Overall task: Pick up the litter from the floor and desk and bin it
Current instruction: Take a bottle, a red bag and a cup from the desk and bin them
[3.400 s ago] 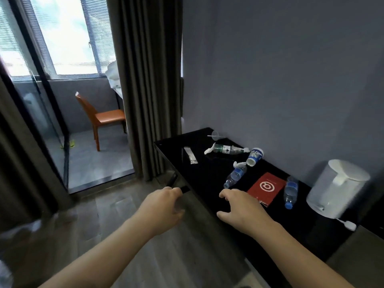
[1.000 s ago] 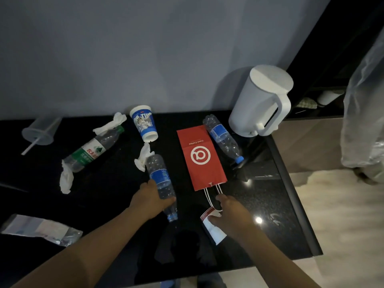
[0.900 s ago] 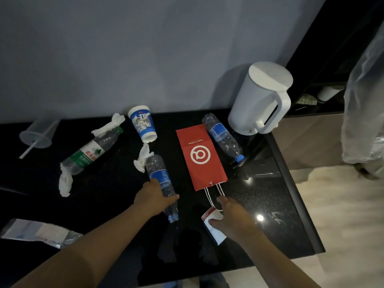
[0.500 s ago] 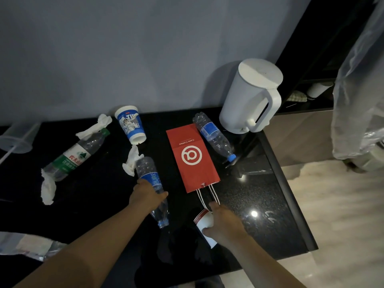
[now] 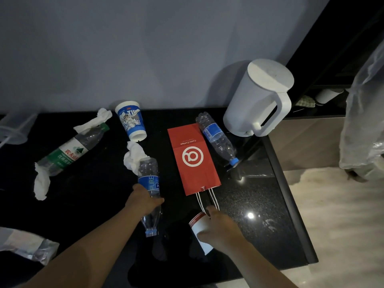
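Observation:
Litter lies across a black desk (image 5: 259,204). My left hand (image 5: 143,199) grips a clear blue-label bottle (image 5: 148,177) lying on its side, cap toward me. My right hand (image 5: 220,227) holds a red-and-white paper cup (image 5: 197,222) lying near the front edge, beside the handles of a flat red paper bag (image 5: 192,160). A second blue-label bottle (image 5: 216,138) lies right of the bag. Farther left are a green-label bottle (image 5: 70,151), a blue printed cup (image 5: 131,123) and crumpled tissues (image 5: 133,155).
A white kettle (image 5: 259,98) stands at the desk's back right corner. A clear plastic cup (image 5: 12,129) with a straw lies at the far left, a plastic wrapper (image 5: 27,244) at the front left. A translucent plastic bag (image 5: 363,113) hangs at the right over pale wooden floor (image 5: 340,235).
I have walked from the room's middle up to the desk. My left hand took hold of the blue-label bottle and my right hand closed on the paper cup; both barely moved in the last second.

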`<control>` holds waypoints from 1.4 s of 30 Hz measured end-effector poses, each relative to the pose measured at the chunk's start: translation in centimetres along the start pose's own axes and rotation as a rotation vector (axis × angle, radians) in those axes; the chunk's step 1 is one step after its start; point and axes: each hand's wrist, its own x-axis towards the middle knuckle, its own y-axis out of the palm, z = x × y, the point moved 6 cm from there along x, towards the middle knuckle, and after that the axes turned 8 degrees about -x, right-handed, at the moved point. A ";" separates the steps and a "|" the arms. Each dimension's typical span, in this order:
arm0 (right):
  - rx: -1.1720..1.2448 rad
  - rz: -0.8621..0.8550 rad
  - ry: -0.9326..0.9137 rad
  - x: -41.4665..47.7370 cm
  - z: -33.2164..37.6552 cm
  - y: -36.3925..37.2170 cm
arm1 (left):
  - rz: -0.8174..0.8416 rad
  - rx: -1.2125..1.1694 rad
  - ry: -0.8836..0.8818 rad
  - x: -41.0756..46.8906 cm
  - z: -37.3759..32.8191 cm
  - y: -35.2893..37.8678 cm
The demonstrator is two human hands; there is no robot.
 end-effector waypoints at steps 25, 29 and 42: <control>-0.048 -0.202 0.161 11.9 3.8 -6.2 | 0.003 -0.035 0.046 0.6 0.2 0.6; -0.103 -0.158 0.240 12.5 4.0 -5.0 | -0.008 -0.030 0.042 0.6 0.3 0.6; -0.090 -0.225 0.259 12.5 3.9 -4.0 | -0.009 -0.029 0.022 0.5 0.1 0.7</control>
